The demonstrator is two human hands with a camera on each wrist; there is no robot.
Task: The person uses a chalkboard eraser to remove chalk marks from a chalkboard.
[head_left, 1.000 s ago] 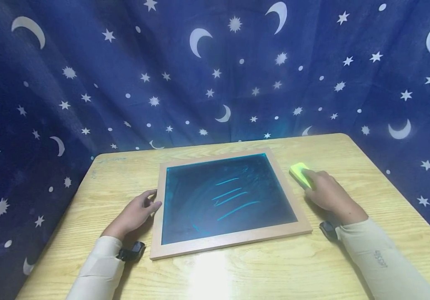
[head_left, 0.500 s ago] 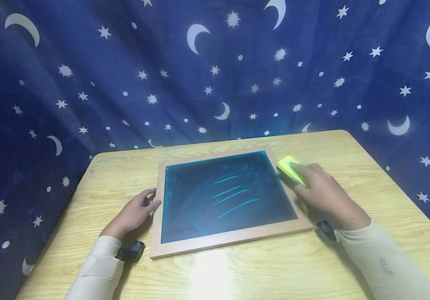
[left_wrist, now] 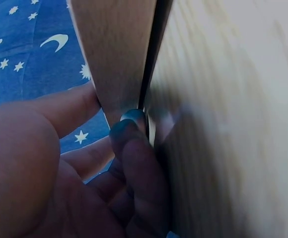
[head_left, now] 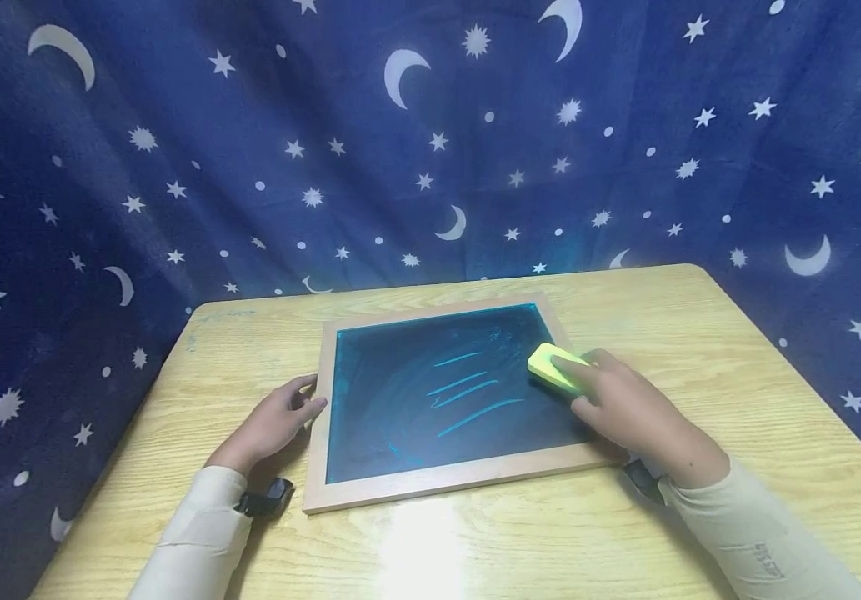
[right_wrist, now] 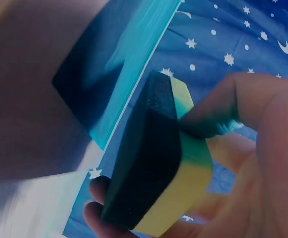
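A chalkboard [head_left: 377,383] in a pale wooden frame lies on the table, with several blue chalk lines [head_left: 463,386] near its middle and fainter smears around them. My left hand [head_left: 268,425] grips the frame's left edge; in the left wrist view the thumb touches the wooden frame [left_wrist: 115,44] and the fingertips reach its lower edge by the tabletop. Over the right part of the board, my right hand [head_left: 628,412] holds a yellow eraser [head_left: 553,367] between thumb and fingers. Its dark felt face [right_wrist: 146,148] shows in the right wrist view, tilted and apart from the board.
The wooden table [head_left: 430,550] has rounded far corners and blue smudges [head_left: 223,317] at its back left. Behind and beside it hangs a dark blue curtain [head_left: 370,108] with white moons and stars. A dark strap-on device sits on each wrist.
My right hand has carried the eraser leftward from the table beside the board, across the frame, to over the board's right part. My left hand stays at the left edge.
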